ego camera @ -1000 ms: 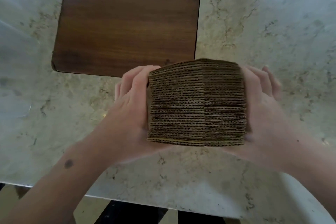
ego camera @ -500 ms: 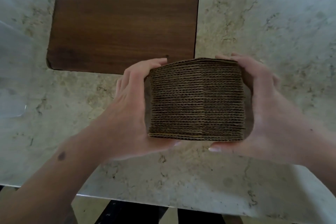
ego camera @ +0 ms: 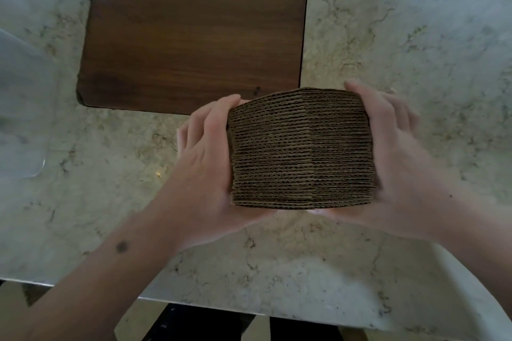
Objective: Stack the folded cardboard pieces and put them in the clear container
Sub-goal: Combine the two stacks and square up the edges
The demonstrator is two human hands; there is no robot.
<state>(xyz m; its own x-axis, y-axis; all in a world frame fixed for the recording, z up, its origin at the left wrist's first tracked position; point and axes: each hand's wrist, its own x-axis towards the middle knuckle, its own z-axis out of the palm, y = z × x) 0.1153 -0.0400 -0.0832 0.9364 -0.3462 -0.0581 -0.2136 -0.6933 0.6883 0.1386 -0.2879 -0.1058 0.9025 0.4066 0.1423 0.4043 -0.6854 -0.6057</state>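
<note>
a: head view, what's in the middle?

b: a stack of cardboard pieces (ego camera: 302, 148), corrugated edges facing the camera, many thin layers pressed together into one block. it sits between both hands, over the marble table (ego camera: 415, 36).

a: how does the left hand have it?

b: the left hand (ego camera: 206, 158) grips the stack's left side. the thumb lies along the near left edge with its tip at the top corner, and the other fingers curl behind the stack, mostly hidden.

a: and the right hand?

b: the right hand (ego camera: 399, 152) grips the right side, fingers wrapped over the top right corner and down the far face, palm against the edge. it's slightly blurred. the heels of both hands come close together under the bottom of the stack.

a: is the stack touching the table?

b: i can't tell from this angle; the hands cover the bottom corners.

a: where's the clear container?

b: the clear container (ego camera: 22, 108) is at the left edge of the view, well apart from the stack. only part of it shows: a see-through wall and a rounded corner resting on the table.

a: anything else?

b: a dark wooden board (ego camera: 194, 30) lies flat on the table beyond the hands, its near edge just behind the top of the stack. the table's near edge runs across the bottom, with floor below it.
</note>
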